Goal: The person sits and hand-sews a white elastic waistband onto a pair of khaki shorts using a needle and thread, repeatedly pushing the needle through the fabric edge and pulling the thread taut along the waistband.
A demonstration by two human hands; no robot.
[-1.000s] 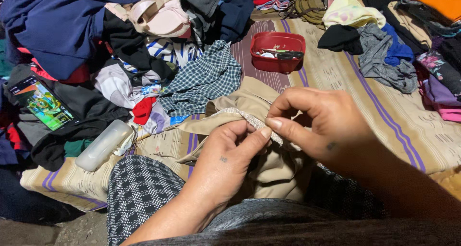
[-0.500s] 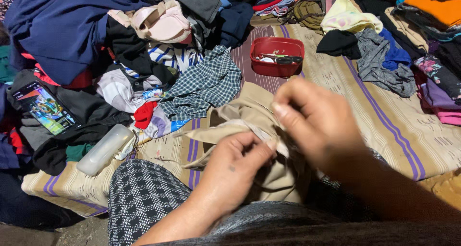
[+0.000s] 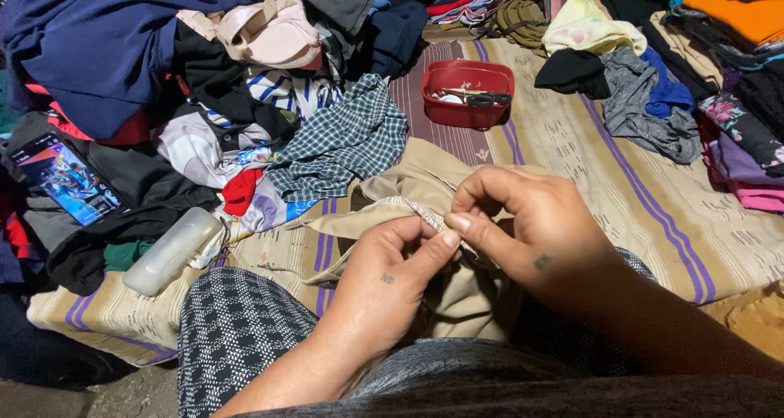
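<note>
A beige garment (image 3: pixel 425 181) lies across my lap and onto the striped mat. My left hand (image 3: pixel 388 275) pinches its pale, stitched edge between thumb and fingers. My right hand (image 3: pixel 531 222) grips the same edge just to the right, thumb and forefinger pressed together on the seam. Both hands touch near the middle of the frame. Whether a needle is in the fingers is too small to tell.
A red tub (image 3: pixel 467 91) with scissors sits on the striped mat (image 3: pixel 621 189) beyond my hands. Piles of clothes ring the mat, with a checked shirt (image 3: pixel 347 140) at left. A lit phone (image 3: pixel 65 181) and a clear plastic case (image 3: pixel 171 251) lie far left.
My right hand lifted away from the seam in a blur, then came back down and pinched the edge again beside my left hand. The left hand kept its hold.
</note>
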